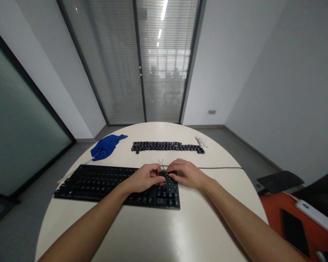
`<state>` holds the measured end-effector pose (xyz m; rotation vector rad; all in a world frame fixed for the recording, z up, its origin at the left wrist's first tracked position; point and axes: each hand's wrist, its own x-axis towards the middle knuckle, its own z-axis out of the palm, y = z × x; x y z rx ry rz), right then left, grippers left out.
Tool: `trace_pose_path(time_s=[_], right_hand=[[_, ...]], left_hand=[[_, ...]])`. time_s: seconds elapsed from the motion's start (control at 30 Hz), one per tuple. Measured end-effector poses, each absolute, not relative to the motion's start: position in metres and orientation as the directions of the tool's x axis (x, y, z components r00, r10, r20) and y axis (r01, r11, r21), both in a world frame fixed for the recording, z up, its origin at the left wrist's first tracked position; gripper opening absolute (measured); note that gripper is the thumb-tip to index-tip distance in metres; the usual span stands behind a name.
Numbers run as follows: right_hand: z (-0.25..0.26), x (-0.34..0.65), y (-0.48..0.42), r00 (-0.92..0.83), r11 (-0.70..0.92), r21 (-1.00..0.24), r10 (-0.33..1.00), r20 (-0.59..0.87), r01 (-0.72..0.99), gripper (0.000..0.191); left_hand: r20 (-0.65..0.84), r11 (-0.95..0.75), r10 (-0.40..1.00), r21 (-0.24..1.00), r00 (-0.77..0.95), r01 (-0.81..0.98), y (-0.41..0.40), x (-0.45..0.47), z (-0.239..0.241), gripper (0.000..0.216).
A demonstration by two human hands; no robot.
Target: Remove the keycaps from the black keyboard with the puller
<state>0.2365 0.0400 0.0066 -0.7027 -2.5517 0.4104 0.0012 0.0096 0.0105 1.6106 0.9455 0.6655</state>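
Note:
A black keyboard (pixel 98 181) lies on the round table, its number pad under my hands. My left hand (pixel 145 178) is closed over the upper part of the number pad, thumb and forefinger pinched together. Two thin bent wire prongs of what looks like a keycap puller (pixel 161 163) stick up beside these fingertips. My right hand (pixel 186 174) faces it from the right, fingers bent in close to the same spot. A small dark piece shows between the hands; what the right fingertips hold is hidden.
Rows of loose black keycaps (pixel 158 146) lie beyond the keyboard. A blue cloth (pixel 106 147) rests at the back left and crumpled white tissue (pixel 202 141) at the back right. A black cable (pixel 221 167) runs rightward. A phone (pixel 294 231) lies on an orange seat (pixel 273 209).

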Motion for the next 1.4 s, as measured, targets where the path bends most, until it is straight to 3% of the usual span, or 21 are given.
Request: trace_pose_path(time_s=[0.4,0.63,0.93,1.2,1.4], right_hand=[[0.006,0.236,0.039,-0.75,0.816,-0.428,0.549,0.369,0.388,0.021],[0.009,0.232,0.035,-0.665,0.764,-0.53,0.614,0.425,0.367,0.035],[0.005,0.224,0.032,-0.623,0.679,-0.629,0.69,0.369,0.379,0.012],[0.005,0.222,0.031,-0.607,0.681,-0.565,0.711,0.356,0.466,0.008],[0.006,0.223,0.032,-0.614,0.674,-0.58,0.711,0.343,0.457,0.017]], left_hand=[[-0.093,0.08,0.918,0.996,0.385,0.049,0.019,-0.001,0.002,0.045],[-0.008,0.022,0.974,0.998,0.225,-0.062,0.025,-0.002,-0.001,0.042],[0.051,-0.058,0.957,0.998,0.284,0.015,0.022,0.004,-0.003,0.034],[0.181,-0.229,0.911,0.969,0.37,0.089,0.017,0.004,-0.003,0.017],[0.222,-0.273,0.924,0.953,0.312,0.131,0.018,0.004,-0.003,0.016]])
